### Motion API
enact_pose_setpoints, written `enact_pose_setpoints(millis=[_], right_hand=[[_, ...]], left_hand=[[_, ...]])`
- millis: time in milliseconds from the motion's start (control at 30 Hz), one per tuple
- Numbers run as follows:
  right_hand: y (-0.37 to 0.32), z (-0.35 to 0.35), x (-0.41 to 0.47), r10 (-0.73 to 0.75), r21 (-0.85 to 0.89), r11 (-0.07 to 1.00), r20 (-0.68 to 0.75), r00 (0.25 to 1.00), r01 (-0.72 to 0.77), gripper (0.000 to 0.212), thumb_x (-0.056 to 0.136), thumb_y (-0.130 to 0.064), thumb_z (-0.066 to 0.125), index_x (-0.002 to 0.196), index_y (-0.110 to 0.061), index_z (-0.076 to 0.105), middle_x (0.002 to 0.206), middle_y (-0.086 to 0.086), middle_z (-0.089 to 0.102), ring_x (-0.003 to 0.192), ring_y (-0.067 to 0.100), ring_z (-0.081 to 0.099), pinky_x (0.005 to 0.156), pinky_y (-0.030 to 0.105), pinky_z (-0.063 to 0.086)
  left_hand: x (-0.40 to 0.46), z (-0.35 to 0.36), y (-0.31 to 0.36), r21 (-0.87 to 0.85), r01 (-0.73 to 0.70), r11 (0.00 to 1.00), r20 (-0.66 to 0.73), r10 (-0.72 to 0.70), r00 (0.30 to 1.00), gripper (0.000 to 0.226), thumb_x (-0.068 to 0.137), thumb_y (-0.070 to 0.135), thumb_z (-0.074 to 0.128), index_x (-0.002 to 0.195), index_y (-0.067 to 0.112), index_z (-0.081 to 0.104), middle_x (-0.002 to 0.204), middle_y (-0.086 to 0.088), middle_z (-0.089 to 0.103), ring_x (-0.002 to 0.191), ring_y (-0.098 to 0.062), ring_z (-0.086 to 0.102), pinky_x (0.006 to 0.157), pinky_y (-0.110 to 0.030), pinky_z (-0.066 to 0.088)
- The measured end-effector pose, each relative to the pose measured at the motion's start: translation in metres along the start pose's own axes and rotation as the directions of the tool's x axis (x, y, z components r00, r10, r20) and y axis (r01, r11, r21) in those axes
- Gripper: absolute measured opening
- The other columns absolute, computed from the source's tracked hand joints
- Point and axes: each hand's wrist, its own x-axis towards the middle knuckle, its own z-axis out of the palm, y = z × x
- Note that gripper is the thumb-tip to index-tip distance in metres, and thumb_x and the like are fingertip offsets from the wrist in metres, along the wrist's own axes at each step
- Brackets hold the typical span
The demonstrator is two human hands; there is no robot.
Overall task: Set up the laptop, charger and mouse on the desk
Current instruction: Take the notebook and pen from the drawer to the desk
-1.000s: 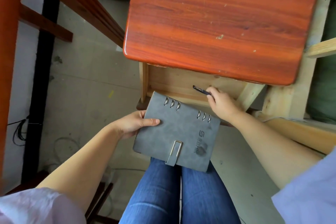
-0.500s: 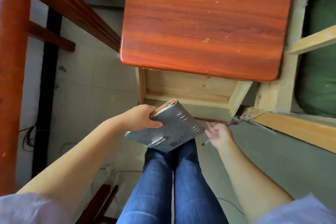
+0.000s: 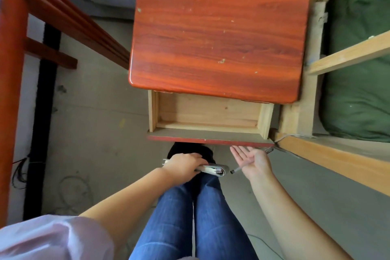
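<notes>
The red-brown wooden desk top [image 3: 219,34] is bare. Below its near edge the pale wooden drawer [image 3: 207,115] stands pulled out, with nothing in the part that shows. My left hand [image 3: 184,165] grips a grey ring-bound notebook [image 3: 215,170], seen edge-on above my knees. To its right, my right hand [image 3: 251,159] is turned palm up in front of the drawer's red front edge. It holds a dark pen [image 3: 234,170] that sticks out from both sides of the hand. No laptop, charger or mouse is in view.
My legs in blue jeans [image 3: 196,217] are below the drawer. A red wooden frame [image 3: 12,69] runs along the left. On the right, a pale wooden frame [image 3: 337,160] holds green bedding [image 3: 358,69]. Cables [image 3: 20,171] lie on the concrete floor at left.
My left hand lifted the notebook off the drawer and turned it edge-on over my knees. My right hand drew the pen back from the drawer and turned palm up. The drawer now shows bare.
</notes>
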Motion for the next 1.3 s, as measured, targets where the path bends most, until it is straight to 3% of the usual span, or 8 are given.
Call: enact_pose_setpoints(millis=[67,367,700,1033,1100,1167,1233,1300], right_hand=[[-0.003,0.001,-0.005,-0.004,0.000,1.000,0.009,1.000,0.004,0.072,0.078,0.021,0.008,0.147,-0.001,0.008,0.152,0.027,0.020,0.136,0.042,0.031,0.108,0.051,0.033],[-0.015,0.026,-0.029,-0.014,0.024,1.000,0.018,1.000,0.014,0.066,0.082,0.018,0.006,0.146,0.001,0.013,0.151,0.025,0.025,0.136,0.038,0.033,0.109,0.048,0.033],[-0.047,0.089,-0.042,-0.031,0.078,0.997,0.119,0.992,0.021,0.057,0.092,0.006,0.008,0.148,-0.005,0.010,0.155,0.019,0.020,0.139,0.035,0.029,0.110,0.054,0.029],[-0.057,0.118,-0.046,0.001,0.169,0.985,0.117,0.993,-0.021,0.053,0.084,0.012,0.015,0.134,0.007,0.033,0.146,0.017,0.034,0.136,0.028,0.035,0.106,0.052,0.033],[-0.057,0.111,-0.054,-0.005,0.085,0.996,0.140,0.990,-0.007,0.050,0.087,0.009,0.016,0.134,0.007,0.033,0.148,0.016,0.034,0.136,0.027,0.036,0.108,0.050,0.033],[-0.061,0.105,-0.064,-0.006,0.006,1.000,0.154,0.988,0.005,0.047,0.092,0.003,0.017,0.136,0.002,0.033,0.149,0.015,0.035,0.137,0.026,0.035,0.109,0.049,0.031],[-0.065,0.101,-0.085,-0.027,-0.028,0.999,0.191,0.981,0.033,0.045,0.096,-0.003,0.018,0.139,-0.001,0.033,0.146,0.014,0.039,0.136,0.025,0.036,0.108,0.047,0.033],[-0.071,0.101,-0.111,-0.053,-0.022,0.998,0.282,0.958,0.061,0.042,0.097,-0.004,0.019,0.133,-0.002,0.041,0.133,0.013,0.051,0.129,0.025,0.045,0.101,0.044,0.039]], left_hand=[[0.015,-0.001,0.001,0.018,0.011,1.000,-0.027,-0.011,1.000,0.041,0.093,0.022,0.046,0.133,0.029,0.046,0.150,-0.001,0.035,0.127,-0.026,0.046,0.095,-0.038,0.045],[0.028,-0.012,-0.005,0.127,0.055,0.990,-0.180,-0.031,0.983,0.051,0.090,0.013,0.043,0.138,0.029,0.039,0.149,0.000,0.034,0.137,-0.022,0.029,0.110,-0.053,0.022],[0.052,-0.072,-0.010,0.195,0.098,0.976,-0.206,-0.057,0.977,0.049,0.093,0.015,0.045,0.139,0.031,0.037,0.154,-0.006,0.019,0.142,-0.027,0.013,0.110,-0.067,0.004],[0.060,-0.112,-0.007,0.225,0.119,0.967,-0.154,-0.085,0.984,0.053,0.093,0.007,0.041,0.140,0.031,0.035,0.150,-0.005,0.030,0.140,-0.028,0.021,0.111,-0.066,0.011],[0.047,-0.116,-0.005,0.104,0.078,0.991,-0.124,-0.065,0.990,0.046,0.090,0.012,0.046,0.133,0.028,0.045,0.138,-0.006,0.047,0.130,-0.029,0.039,0.106,-0.055,0.028],[0.029,-0.125,-0.003,-0.075,0.039,0.996,-0.119,-0.048,0.992,0.029,0.086,0.020,0.054,0.115,0.021,0.059,0.109,-0.007,0.065,0.098,-0.026,0.058,0.078,-0.034,0.043],[-0.002,-0.135,-0.002,-0.194,0.041,0.980,-0.144,-0.070,0.987,0.017,0.079,0.024,0.058,0.094,0.018,0.063,0.087,-0.002,0.066,0.077,-0.021,0.057,0.060,-0.029,0.041],[-0.033,-0.144,-0.002,-0.250,0.064,0.966,-0.190,-0.114,0.975,0.007,0.076,0.027,0.060,0.079,0.020,0.059,0.072,0.006,0.060,0.071,-0.018,0.054,0.057,-0.024,0.041]])
